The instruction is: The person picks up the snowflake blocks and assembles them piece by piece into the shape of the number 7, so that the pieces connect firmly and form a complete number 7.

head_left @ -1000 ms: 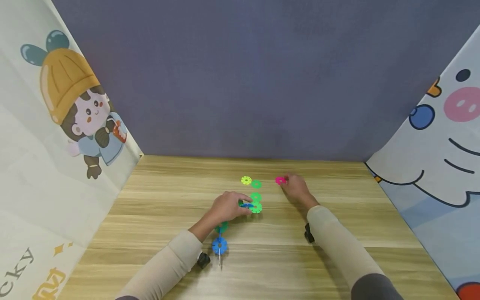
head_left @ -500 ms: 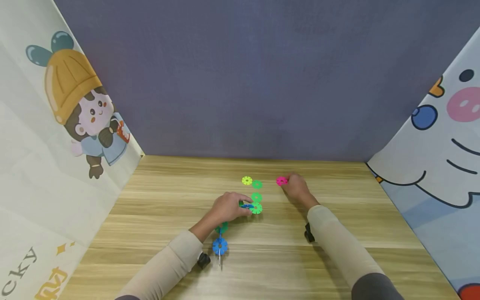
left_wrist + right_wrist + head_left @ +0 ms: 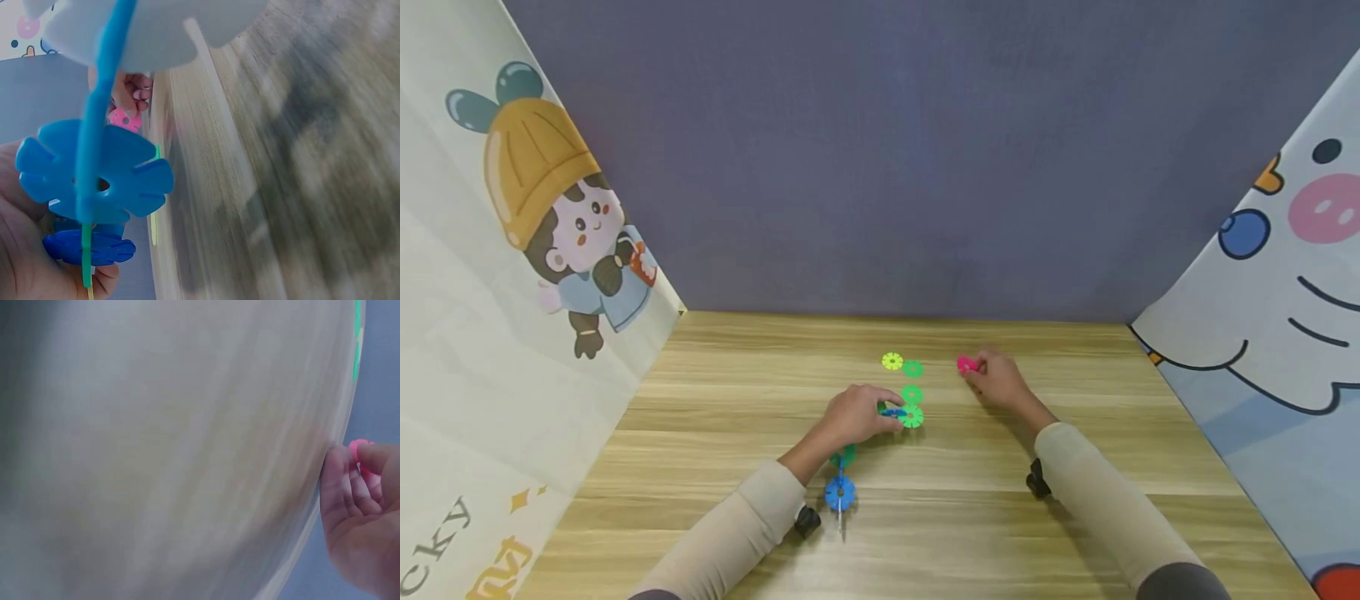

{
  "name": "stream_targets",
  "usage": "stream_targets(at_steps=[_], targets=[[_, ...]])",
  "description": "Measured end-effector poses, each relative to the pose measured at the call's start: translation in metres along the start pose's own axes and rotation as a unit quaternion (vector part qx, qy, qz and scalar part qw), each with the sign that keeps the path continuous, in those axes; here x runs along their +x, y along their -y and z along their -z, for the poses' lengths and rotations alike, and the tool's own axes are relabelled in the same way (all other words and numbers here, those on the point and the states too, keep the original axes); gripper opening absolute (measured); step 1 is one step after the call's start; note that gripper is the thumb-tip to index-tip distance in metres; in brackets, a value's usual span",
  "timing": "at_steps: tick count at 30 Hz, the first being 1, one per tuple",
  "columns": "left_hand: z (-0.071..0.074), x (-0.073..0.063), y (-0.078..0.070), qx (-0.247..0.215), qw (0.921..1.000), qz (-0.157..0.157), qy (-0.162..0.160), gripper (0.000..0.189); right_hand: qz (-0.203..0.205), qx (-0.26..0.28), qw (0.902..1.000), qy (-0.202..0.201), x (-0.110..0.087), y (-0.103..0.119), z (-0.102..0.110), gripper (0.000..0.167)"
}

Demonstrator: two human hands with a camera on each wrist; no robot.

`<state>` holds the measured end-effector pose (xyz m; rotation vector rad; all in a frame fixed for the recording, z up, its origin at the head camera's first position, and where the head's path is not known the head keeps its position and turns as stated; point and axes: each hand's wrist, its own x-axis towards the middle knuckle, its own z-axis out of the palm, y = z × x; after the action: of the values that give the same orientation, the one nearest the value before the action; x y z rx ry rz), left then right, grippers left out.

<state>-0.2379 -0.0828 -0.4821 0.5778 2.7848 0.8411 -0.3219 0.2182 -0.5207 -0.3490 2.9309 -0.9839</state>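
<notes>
Toward the back of the surface (image 3: 970, 500), the right hand (image 3: 1000, 379) has the pink disc (image 3: 966, 366) pinched between thumb and fingertips; from where I stand, I can't tell whether it is wholly clear of the surface. Nearer the person, the left hand (image 3: 853, 414) curls part-way round a chain (image 3: 832, 493) of slotted discs, which trails back under the wrist.

I'd judge the step in hand to be picking up one more piece — right hand gathering, left hand steadying. The next move, to my mind, calls for a light pinch that leaves the slots free, with the chain held still.

Counting them: one pink disc; one yellow disc (image 3: 892, 361), lying flat; two green discs (image 3: 912, 394) lying near it. On the chain I make out at least three blue discs (image 3: 134, 181), one white disc (image 3: 156, 37), and apparently two more green — a bright one (image 3: 912, 415) at the left fingertips, a darker one (image 3: 847, 455) below the wrist. The left hand may hide others.
</notes>
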Motion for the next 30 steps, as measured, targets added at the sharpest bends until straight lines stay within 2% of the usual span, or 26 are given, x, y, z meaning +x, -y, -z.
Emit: stream_targets(at_steps=[5, 11, 15, 23, 30], targets=[[-0.001, 0.001, -0.001, -0.001, 1.0, 0.0, -0.001, 0.038, 0.024, 0.03, 0.999, 0.024, -0.013, 0.006, -0.001, 0.014], [-0.001, 0.002, -0.001, 0.003, 1.0, 0.0, -0.002, 0.038, 0.033, 0.08, 0.9948, 0.053, -0.028, 0.013, -0.003, 0.006], [0.001, 0.002, -0.002, 0.004, 1.0, -0.001, -0.006, 0.039, 0.06, 0.103, 0.9902, 0.073, -0.039, 0.022, -0.003, 0.01], [0.001, 0.005, -0.004, 0.005, 1.0, -0.001, -0.001, 0.039, 0.129, 0.089, 0.9837, 0.088, -0.054, 0.038, -0.006, 0.008], [0.0, 0.006, -0.005, 0.0, 1.0, -0.002, -0.004, 0.04, 0.153, 0.096, 0.9799, 0.086, -0.062, 0.046, -0.009, 0.006]])
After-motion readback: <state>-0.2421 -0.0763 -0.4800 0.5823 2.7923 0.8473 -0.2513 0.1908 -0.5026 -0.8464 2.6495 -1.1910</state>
